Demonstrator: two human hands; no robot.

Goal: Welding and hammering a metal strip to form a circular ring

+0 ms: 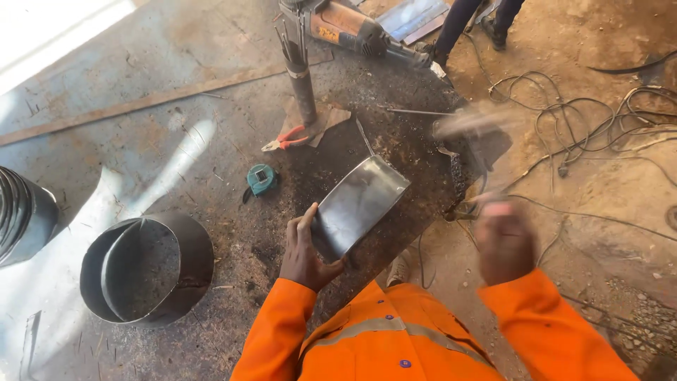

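Note:
My left hand grips the near end of a curved piece of grey sheet metal, holding it tilted on the steel work table. My right hand is blurred with motion to the right of the piece, closed on a hammer whose head is smeared above the table's ragged right edge. Both sleeves are bright orange with a reflective band.
A rolled sheet-metal ring stands at the left, a dark cylinder beyond it. Red-handled pliers, a teal tape measure, an upright pipe and an angle grinder lie on the table. Cables sprawl on dirt at the right. Another person's legs stand at the top.

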